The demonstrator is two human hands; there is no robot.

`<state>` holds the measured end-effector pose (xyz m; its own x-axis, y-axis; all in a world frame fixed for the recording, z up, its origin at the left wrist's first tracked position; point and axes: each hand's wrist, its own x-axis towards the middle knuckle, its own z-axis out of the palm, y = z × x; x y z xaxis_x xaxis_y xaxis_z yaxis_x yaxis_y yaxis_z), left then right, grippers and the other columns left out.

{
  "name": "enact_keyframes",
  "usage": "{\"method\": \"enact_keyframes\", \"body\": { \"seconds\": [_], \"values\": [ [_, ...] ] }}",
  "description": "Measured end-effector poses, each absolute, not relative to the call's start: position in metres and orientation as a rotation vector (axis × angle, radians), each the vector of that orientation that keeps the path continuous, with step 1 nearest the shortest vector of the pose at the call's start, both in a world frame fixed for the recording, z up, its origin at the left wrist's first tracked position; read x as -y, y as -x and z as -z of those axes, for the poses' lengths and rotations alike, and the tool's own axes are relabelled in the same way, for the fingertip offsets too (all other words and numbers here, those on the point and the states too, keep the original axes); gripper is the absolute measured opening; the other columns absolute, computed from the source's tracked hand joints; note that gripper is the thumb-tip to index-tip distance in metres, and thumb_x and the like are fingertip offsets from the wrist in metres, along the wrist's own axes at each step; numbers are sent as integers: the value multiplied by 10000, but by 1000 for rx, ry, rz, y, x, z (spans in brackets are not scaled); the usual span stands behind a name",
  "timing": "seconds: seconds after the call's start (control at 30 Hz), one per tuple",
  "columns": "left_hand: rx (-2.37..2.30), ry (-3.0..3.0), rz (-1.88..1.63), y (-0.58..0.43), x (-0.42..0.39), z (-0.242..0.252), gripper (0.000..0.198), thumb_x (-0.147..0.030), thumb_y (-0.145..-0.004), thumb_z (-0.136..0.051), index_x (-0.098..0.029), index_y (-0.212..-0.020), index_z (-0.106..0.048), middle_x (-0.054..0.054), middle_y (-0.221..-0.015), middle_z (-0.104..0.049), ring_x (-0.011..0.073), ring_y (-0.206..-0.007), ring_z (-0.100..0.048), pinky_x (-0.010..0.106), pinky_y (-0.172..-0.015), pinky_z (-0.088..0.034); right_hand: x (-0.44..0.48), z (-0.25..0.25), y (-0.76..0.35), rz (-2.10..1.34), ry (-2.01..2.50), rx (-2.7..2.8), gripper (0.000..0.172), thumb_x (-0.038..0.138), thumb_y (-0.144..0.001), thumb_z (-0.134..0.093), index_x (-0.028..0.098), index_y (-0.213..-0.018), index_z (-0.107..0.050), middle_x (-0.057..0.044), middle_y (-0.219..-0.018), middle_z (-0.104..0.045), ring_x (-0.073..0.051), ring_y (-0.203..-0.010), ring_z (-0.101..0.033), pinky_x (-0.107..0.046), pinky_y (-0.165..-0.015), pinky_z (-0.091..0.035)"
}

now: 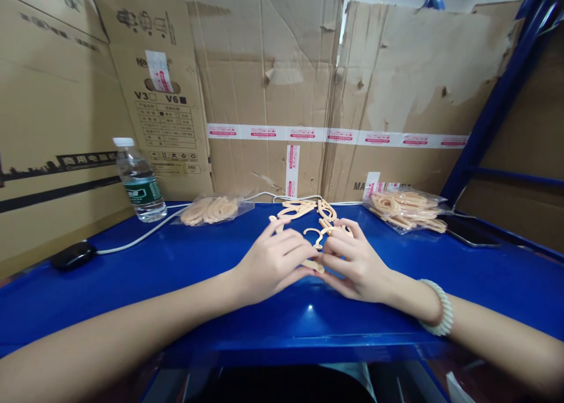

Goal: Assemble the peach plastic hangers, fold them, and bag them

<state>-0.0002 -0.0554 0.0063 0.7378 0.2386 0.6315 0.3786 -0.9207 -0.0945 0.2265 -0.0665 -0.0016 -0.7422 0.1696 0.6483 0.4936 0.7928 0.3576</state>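
My left hand (pixel 277 259) pinches one end of a beige plastic folding hanger (pixel 314 266), whose arm shows between my two hands. From the other side my right hand (pixel 356 262) grips the same hanger, with thumb and fingertips close to my left fingertips. The hanger's curved hook (pixel 312 231) stands up between the hands; fingers hide much of the rest. Just beyond my fingers, loose beige hanger pieces (pixel 296 210) lie on the blue table (pixel 211 285).
Clear bags of beige pieces lie at the left (pixel 211 209) and right (pixel 403 208). A water bottle (pixel 140 182), a black mouse (pixel 74 255) with a white cable, and a dark phone (pixel 471 232) rest on the table. Cardboard walls (pixel 264 91) stand behind.
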Motion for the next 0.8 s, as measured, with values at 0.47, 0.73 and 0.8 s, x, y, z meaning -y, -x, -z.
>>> {"method": "enact_keyframes", "body": {
  "seconds": [0.47, 0.73, 0.8],
  "values": [
    [643, 2740, 473, -6, 57, -1, 178, -268, -983, -425, -166, -896, -543, 29, -875, -625, 180, -700, -562, 314, -706, -408, 67, 4, -223, 549, 518, 2437, 263, 329, -960, -485, 169, -888, -682, -23, -711, -549, -180, -739, -494, -458, -929, -324],
    [440, 2588, 530, 2, 46, -7, 270, -118, -972, -322, -154, -861, -565, 44, -833, -646, 169, -697, -555, 316, -717, -370, 59, 0, -227, 142, 679, 2330, 271, 306, -960, -500, 174, -794, -669, -2, -654, -554, -150, -663, -488, -361, -786, -346],
    [473, 2645, 543, 9, 37, -15, 232, -153, -981, -353, -152, -893, -568, 49, -870, -654, 169, -731, -565, 308, -725, -376, 51, -1, -234, 123, 731, 2275, 250, 290, -960, -506, 177, -807, -667, -16, -707, -590, -160, -711, -511, -371, -818, -349]
  ]
}}
